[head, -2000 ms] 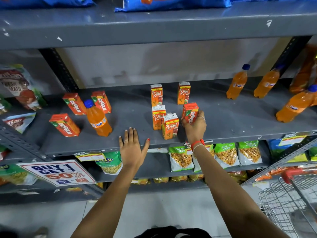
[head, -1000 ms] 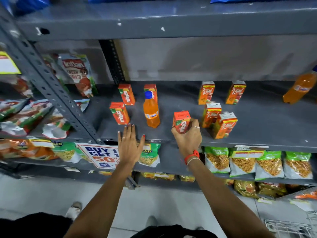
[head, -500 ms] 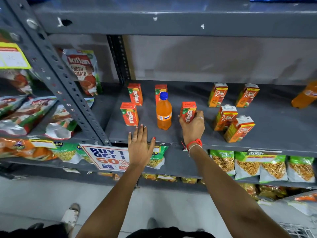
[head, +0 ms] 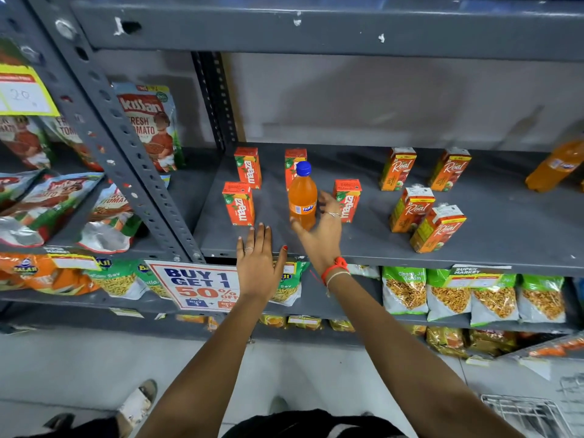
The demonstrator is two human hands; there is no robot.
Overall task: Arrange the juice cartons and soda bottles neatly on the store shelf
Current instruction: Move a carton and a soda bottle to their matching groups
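Note:
On the grey shelf (head: 480, 251), an orange Fanta bottle (head: 302, 197) with a blue cap stands among several red Maaza cartons: two at the left (head: 238, 204) (head: 247, 167), one behind the bottle (head: 293, 159) and one to its right (head: 348, 200). My right hand (head: 320, 232) is open and cupped around the bottle's lower part, thumb at its left base and fingers between it and the right carton. My left hand (head: 257, 263) lies flat and open on the shelf's front edge. Several orange Real cartons (head: 410, 210) stand farther right, the nearest (head: 437, 229) tilted.
Another orange bottle (head: 556, 165) stands at the far right. A perforated steel post (head: 126, 153) bounds the bay on the left, with tomato ketchup pouches (head: 148, 128) beyond it. A "Buy 1 Get 1" sign (head: 199, 286) and snack bags (head: 448, 295) hang below. A wire cart (head: 521, 412) is at bottom right.
My right hand carried a Maaza carton left, set it down to the right of the Fanta bottle, let go, and now curls around the bottle. The view shifted left.

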